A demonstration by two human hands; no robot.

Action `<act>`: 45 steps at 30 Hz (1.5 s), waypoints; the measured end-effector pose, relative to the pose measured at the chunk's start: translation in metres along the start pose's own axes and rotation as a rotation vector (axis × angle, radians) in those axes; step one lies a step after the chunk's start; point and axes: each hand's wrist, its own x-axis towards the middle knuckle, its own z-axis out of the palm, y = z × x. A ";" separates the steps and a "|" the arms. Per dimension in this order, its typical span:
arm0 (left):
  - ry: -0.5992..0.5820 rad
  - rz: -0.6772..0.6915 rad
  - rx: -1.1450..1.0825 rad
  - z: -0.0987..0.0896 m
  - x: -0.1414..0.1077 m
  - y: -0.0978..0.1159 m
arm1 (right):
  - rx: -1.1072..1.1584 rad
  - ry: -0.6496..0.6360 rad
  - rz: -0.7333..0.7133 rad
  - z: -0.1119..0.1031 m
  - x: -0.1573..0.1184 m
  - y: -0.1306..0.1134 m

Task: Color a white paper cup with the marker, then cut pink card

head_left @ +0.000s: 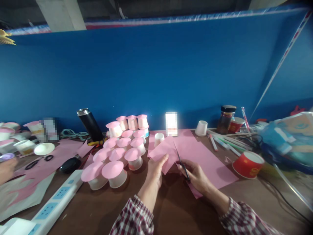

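Observation:
My left hand [156,170] pinches a small piece of pink paper [163,151] between thumb and fingers. In my right hand [193,174] are dark scissors [182,163], their blades pointing up and away beside the right edge of that piece. Larger pink sheets [207,156] lie flat on the table beneath and to the right. Just behind the held piece stands a white paper cup [159,139]. To the left of my left hand are several cups topped with pink paper cones [114,169].
A white power strip [57,199], black mouse [70,164] and black bottle [90,125] are at the left. Another person's hand [7,169] shows at the far left. Rightward are a red cup [248,164], pens [213,142], a jar [226,120] and a blue bag [288,140].

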 end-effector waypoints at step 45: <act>-0.124 -0.002 0.050 -0.009 0.004 0.006 | 0.031 -0.062 0.022 -0.007 0.000 0.002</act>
